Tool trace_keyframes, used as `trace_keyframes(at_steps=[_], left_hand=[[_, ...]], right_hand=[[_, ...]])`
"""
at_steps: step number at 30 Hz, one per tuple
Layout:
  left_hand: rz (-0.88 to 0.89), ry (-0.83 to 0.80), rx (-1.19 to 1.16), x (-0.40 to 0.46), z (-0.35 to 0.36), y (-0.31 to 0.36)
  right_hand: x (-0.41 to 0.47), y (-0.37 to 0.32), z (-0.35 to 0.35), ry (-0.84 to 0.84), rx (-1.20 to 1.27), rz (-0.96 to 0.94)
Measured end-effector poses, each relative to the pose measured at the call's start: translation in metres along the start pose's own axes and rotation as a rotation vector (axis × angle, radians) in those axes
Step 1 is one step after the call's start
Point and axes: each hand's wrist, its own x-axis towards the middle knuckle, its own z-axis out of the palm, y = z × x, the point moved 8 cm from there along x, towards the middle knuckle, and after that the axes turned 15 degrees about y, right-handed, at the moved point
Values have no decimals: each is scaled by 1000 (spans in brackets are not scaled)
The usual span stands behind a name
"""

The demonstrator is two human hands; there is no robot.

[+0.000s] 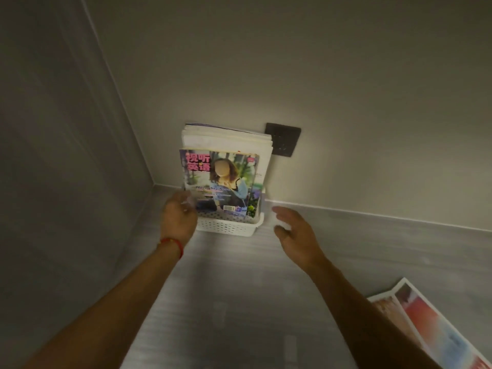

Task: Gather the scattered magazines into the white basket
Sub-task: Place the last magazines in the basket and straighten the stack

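A small white basket [229,227] stands on the grey floor in the corner, against the wall. Several magazines stand upright in it; the front magazine [221,179] has a colourful cover with pink characters. Taller white magazines [229,139] lean behind it. My left hand [178,217] is at the front magazine's lower left corner, fingers curled at its edge; motion blur hides whether it grips. My right hand [295,233] hovers open to the right of the basket, holding nothing. A red string circles my left wrist.
A dark wall socket plate [283,139] sits on the wall just right of the magazines. Two more magazines [436,328] lie flat on the floor at the lower right. A grey panel forms the left wall of the corner.
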Motion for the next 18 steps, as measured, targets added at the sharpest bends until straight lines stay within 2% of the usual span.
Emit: trace_keyframes(at_steps=[2, 5, 8, 14, 16, 18], left_hand=[[82, -48, 12, -56, 7, 8], [199, -313, 38, -153, 48, 16], [311, -564, 109, -239, 89, 23], [641, -829, 289, -343, 154, 39], [672, -890, 380, -365, 170, 34], [620, -964, 458, -383, 180, 24]], right_hand=[[-33, 38, -34, 50, -20, 7], [-81, 105, -85, 94, -127, 122], [-123, 166, -142, 99, -364, 213], [-193, 253, -231, 35, -708, 549], [-208, 267, -243, -1, -733, 631], [-219, 277, -247, -34, -722, 668]])
